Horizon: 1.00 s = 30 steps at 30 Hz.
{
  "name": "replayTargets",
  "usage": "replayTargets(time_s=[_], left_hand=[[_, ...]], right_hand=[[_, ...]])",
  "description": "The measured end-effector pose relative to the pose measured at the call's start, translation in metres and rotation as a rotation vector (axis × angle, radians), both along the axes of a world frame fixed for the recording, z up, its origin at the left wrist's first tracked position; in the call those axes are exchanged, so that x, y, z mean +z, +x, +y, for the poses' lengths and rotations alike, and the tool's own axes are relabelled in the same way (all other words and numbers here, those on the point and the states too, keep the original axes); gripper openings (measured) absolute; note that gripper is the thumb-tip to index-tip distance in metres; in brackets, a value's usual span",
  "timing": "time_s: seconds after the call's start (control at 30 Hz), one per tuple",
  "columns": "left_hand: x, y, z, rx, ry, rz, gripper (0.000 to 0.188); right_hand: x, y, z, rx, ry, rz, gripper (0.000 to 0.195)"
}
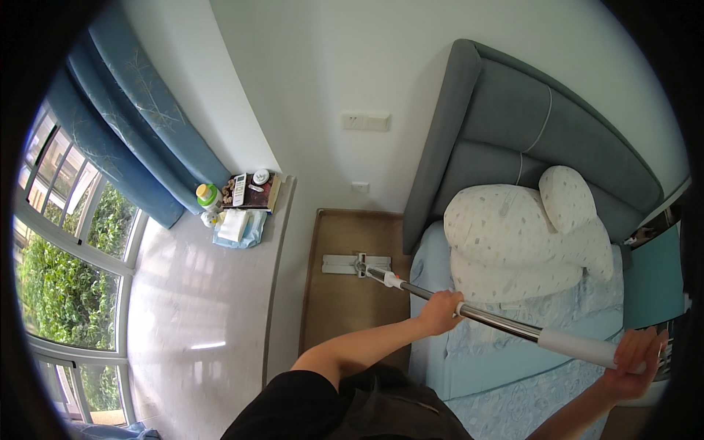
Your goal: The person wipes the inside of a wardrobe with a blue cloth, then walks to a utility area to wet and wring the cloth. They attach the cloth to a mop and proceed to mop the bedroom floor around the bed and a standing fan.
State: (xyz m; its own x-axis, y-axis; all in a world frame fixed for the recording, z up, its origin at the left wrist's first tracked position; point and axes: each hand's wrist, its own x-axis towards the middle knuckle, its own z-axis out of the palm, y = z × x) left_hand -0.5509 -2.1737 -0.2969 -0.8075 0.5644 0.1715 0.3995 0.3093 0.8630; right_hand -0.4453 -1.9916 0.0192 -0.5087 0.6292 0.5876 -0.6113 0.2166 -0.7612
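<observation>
A flat mop with a metal pole (503, 323) slants across the view, over the bed's edge. Around the middle of the pole, near its white joint, my left hand (441, 313) is closed. My right hand (638, 357) grips the top end of the white handle (575, 345) at the far right. The white mop head (335, 264) lies flat on the brown wood-look floor (341, 308), in the gap between the window ledge and the bed. Any pad under the head is hidden.
A bed (434, 352) with a grey padded headboard (506, 115) and patterned pillows (495, 242) stands right. On the left window ledge (203, 297) are a remote control (238, 190), a green-and-yellow-topped bottle (208, 196) and a tissue pack (236, 226). Blue curtains (126, 121) hang beside the window.
</observation>
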Motion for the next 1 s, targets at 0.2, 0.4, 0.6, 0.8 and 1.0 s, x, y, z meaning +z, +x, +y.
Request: replayTargets(time_s=[0.2, 0.4, 0.6, 0.8, 1.0], left_hand=[[0.033, 0.079, -0.024, -0.144, -0.301, 0.122, 0.081], [0.023, 0.094, -0.078, -0.821, -0.314, -0.478, 0.033], [0.018, 0.112, -0.083, -0.729, -0.268, -0.378, 0.026], [0.022, 0.115, -0.081, -0.801, -0.238, -0.456, 0.018], [0.022, 0.109, -0.067, -0.901, -0.265, -0.394, 0.011]], right_hand=[[-0.015, 0.068, 0.053, 0.364, 0.201, -0.106, 0.021], [-0.130, 0.119, 0.174, -0.089, -0.338, -0.212, 0.015], [-0.216, 0.210, 0.224, -0.458, -0.615, -0.299, 0.026], [-0.261, 0.237, 0.149, 0.033, -0.478, -0.386, 0.020], [-0.260, 0.246, 0.042, 0.121, -0.712, -0.517, 0.018]])
